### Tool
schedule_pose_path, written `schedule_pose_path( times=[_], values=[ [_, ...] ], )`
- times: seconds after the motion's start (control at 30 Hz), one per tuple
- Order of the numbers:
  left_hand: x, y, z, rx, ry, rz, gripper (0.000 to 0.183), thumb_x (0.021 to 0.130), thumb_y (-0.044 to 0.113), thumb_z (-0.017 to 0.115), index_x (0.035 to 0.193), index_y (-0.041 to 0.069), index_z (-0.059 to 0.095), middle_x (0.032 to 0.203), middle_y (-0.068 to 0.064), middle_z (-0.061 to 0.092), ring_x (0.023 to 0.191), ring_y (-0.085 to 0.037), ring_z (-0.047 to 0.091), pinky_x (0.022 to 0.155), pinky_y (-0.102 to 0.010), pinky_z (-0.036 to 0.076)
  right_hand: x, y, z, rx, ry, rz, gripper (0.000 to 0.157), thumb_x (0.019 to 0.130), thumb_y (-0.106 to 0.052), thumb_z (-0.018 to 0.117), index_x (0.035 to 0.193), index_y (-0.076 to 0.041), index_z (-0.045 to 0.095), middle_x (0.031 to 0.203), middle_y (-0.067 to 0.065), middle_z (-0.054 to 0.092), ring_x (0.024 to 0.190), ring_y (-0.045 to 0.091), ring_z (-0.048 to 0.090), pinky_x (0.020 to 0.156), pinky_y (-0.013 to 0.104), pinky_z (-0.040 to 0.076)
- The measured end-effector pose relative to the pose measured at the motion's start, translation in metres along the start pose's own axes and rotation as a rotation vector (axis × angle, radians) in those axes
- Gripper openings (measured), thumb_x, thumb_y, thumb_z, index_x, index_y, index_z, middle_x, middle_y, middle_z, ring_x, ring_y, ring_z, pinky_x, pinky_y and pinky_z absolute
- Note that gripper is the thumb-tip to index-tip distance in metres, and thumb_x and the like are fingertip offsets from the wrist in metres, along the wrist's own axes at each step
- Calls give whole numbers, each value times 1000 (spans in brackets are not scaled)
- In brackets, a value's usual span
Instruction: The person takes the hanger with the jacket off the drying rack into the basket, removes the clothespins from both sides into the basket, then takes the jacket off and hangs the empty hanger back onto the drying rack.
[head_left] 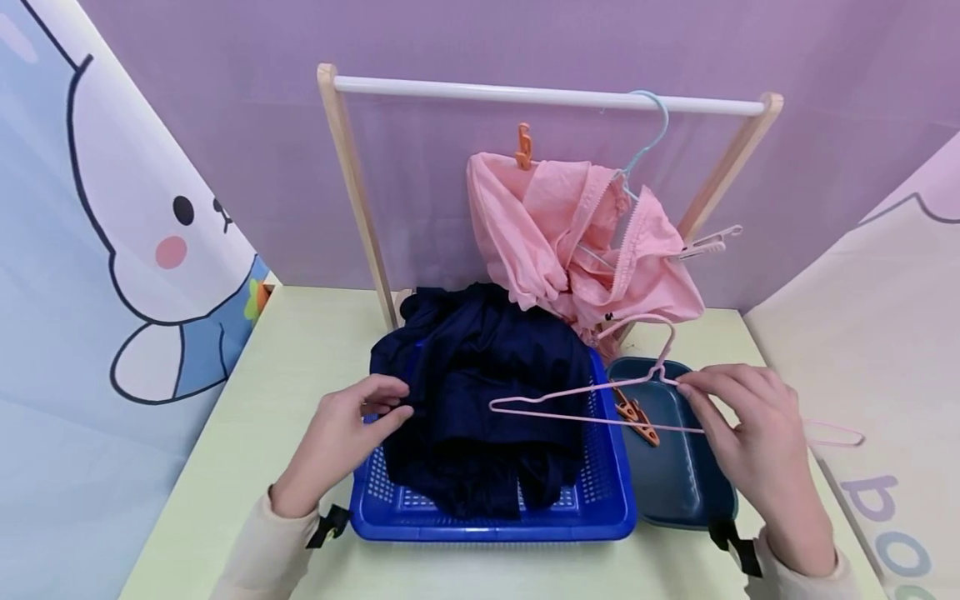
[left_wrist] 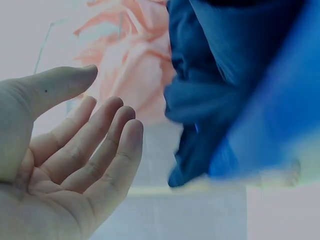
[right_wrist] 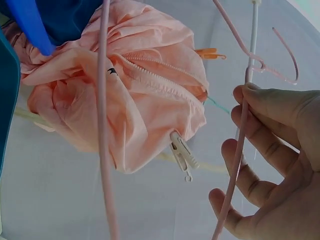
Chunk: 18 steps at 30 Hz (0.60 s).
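Note:
My right hand [head_left: 757, 442] pinches a pink wire hanger [head_left: 555, 396] between thumb and fingers near its neck. The hanger lies nearly level, its hook upward, one end over the basket. In the right wrist view the thumb presses the hanger wire [right_wrist: 240, 135] against the fingers. My left hand [head_left: 348, 429] is at the left side of a dark navy garment [head_left: 495, 375], fingers loosely bent. The left wrist view shows that palm with nothing in it, apart from the navy cloth [left_wrist: 205, 100]. The garment is heaped in a blue plastic basket [head_left: 495, 529] and spills over its back.
A rack with a white rail [head_left: 480, 90] stands behind. From it a pink zipped jacket [head_left: 555, 217] hangs on a light-blue hanger [head_left: 663, 125], with an orange clip [head_left: 523, 146] and a white clip [head_left: 708, 243]. Orange clips [head_left: 637, 421] lie in a dark tray [head_left: 675, 492] at right.

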<state>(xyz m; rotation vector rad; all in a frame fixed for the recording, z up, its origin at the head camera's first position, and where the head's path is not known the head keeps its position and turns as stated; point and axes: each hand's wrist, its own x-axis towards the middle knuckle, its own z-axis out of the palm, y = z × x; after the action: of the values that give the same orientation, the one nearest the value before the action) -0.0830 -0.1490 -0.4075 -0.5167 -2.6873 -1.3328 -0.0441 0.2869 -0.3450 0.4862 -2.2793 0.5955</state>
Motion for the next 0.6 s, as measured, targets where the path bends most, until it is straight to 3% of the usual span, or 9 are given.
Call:
schedule_pose_path(
  times=[0.17,0.37,0.47,0.6],
  values=[
    [-12,-17,-15,16,7,-151,30,91,20,77,117,9,68,111,-6,71,96,-18,69,83,-36,59,10,-5,6,19,21,-19,56,101,-51,54,89,-1,76,86,14,70,84,35,56,79,25,32],
    [-20,-43,-25,-15,-49,-354,48,92,37,74,127,7,63,120,-11,68,102,-27,69,81,-42,59,22,-10,16,61,60,-26,54,100,-50,56,91,0,77,87,14,71,84,34,56,80,23,33],
    [-21,-56,-27,-157,-91,-425,54,92,37,75,131,4,60,123,-15,66,100,-26,70,82,-41,59,27,-12,22,76,63,-12,49,100,-46,59,94,0,77,90,15,71,86,34,57,83,23,34],
    [-23,-70,-24,-404,-118,-495,56,92,28,76,133,-4,55,125,-22,62,100,-27,70,83,-40,59,36,-15,30,94,61,2,16,90,-15,76,98,-1,77,93,14,71,88,33,58,82,25,35]
  ],
)
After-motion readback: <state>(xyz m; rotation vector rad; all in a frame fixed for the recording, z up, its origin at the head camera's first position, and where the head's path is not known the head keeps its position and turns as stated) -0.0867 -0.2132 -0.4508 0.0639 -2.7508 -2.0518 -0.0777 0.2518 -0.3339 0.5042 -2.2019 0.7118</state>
